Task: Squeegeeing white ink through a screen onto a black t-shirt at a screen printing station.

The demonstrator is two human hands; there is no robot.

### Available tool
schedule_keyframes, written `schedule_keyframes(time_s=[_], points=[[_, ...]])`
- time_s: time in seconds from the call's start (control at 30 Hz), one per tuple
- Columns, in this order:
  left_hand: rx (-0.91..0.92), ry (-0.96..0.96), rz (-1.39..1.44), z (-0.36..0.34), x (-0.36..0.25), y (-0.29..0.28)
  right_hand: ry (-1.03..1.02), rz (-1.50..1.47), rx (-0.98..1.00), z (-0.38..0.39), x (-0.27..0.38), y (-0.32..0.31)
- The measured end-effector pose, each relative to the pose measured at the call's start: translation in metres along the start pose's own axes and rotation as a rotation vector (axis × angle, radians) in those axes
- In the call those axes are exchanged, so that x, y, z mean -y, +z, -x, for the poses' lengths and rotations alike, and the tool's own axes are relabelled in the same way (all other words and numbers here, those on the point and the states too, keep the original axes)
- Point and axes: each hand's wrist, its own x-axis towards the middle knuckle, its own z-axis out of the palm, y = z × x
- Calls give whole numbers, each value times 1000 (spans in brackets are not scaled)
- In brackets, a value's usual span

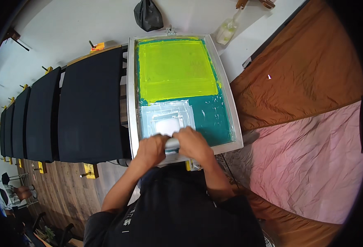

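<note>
A screen-printing frame with a pale rim lies in front of me. Its far part holds a yellow-green ink area over teal mesh. At the near left is a whitish ink patch with stepped rectangular outlines. My left hand and my right hand are closed side by side on a squeegee at the near end of that patch. Only a light piece of its handle shows between the fists; its blade is hidden or too blurred to make out.
Several black cloth-covered boards stand in a row to the left, with yellow clamps along their edges. A black bag and a clear bag hang by the far wall. Brown fabric and pink fabric spread at the right.
</note>
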Motion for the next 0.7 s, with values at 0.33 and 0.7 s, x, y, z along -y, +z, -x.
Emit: schedule_keyframes(time_s=[0.33,0.7], points=[[-228,12,-29,1,61,4,-27,-2,-188,-49,24,36],[76,-35,-52,-10,20,-11,63,-35,15,-19,9,-6]])
